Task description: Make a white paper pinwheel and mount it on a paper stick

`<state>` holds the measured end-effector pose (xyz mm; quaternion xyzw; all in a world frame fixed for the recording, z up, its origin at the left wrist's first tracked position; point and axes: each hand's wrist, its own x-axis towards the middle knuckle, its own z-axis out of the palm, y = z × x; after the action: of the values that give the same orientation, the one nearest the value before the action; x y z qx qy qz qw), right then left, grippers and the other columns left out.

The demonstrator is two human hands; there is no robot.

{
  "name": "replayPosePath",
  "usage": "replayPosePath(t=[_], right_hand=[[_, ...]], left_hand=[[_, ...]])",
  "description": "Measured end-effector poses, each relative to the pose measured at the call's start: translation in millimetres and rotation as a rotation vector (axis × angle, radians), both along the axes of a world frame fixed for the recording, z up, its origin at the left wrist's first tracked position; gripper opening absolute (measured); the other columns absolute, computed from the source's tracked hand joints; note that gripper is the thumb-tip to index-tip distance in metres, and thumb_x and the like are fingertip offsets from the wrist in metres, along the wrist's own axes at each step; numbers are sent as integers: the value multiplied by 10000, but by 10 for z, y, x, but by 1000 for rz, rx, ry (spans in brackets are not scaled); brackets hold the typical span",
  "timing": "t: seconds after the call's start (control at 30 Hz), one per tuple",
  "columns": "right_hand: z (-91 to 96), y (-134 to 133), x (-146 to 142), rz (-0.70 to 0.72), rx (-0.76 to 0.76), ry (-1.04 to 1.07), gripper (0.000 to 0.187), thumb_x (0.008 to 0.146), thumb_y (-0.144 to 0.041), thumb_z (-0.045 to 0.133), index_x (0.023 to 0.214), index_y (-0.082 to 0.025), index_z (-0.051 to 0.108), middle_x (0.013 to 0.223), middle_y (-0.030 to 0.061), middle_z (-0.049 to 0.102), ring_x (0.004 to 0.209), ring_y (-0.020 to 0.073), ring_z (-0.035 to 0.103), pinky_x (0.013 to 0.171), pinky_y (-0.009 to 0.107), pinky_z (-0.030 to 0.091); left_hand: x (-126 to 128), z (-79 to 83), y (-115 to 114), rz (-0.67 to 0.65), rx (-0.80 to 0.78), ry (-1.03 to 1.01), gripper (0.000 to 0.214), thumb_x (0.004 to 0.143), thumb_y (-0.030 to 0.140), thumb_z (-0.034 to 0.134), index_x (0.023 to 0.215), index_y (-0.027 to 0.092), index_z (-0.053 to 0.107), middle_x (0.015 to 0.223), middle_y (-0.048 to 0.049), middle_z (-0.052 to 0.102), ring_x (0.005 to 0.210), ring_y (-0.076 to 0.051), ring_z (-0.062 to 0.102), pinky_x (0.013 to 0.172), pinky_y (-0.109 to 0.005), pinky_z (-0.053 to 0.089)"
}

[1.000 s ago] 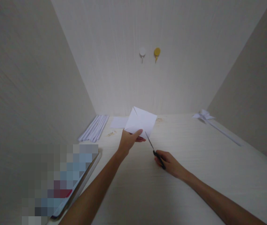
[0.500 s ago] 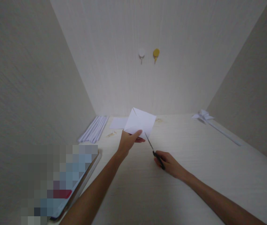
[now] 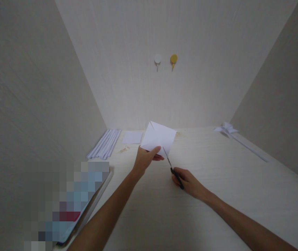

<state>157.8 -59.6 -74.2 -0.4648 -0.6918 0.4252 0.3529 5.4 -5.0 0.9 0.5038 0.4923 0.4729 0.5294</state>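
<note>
A square white sheet of paper (image 3: 158,136) is pinched at its lower edge by my left hand (image 3: 146,157), thumb on top and fingers beneath. Slits run inward from its top and lower-left corners. Black-handled scissors (image 3: 177,178) sit in my right hand (image 3: 187,181), the fingers wrapped round the handles. Their blades lie at the paper's lower right corner, tips pointing toward its middle and close to my left thumb. Whether the blades are parted is too small to tell.
Rolled paper sticks (image 3: 104,144) lie at the back left beside a flat white sheet (image 3: 132,137) and small tan pieces (image 3: 124,149). A paper pinwheel (image 3: 226,129) on a stick rests back right. A partly blurred tray (image 3: 96,198) stands front left. Two hooks (image 3: 173,58) hang on the wall.
My left hand and the paper have shifted slightly right and down, toward the scissors. The right hand has stayed nearly in place.
</note>
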Motion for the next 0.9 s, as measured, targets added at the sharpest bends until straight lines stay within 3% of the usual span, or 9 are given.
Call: replayPosePath(t=[0.2,0.6,0.9], right_hand=[[5,5,-5,7,17,6,243,801,-293,395,584,-186,373,529,-46,375,502,86,350,474,216,280],[67,-16,-8,11,10,24,322,808,-423,380,592,-184,375,542,-38,378,512,93,358,482,225,286],[32,-3,-8,-5,17,14,326,807,-424,382,582,-189,359,540,-36,374,515,95,350,486,229,292]], left_hand=[[20,-10,-17,-19,-8,-10,120,651,155,610,577,63,587,448,-56,613,405,-151,591,405,-198,488],[32,-107,-6,-104,22,17,133,633,191,620,644,61,593,491,-62,626,419,-162,600,386,-198,487],[35,-116,-13,-91,28,28,144,630,205,626,660,68,592,510,-71,635,427,-167,603,394,-211,493]])
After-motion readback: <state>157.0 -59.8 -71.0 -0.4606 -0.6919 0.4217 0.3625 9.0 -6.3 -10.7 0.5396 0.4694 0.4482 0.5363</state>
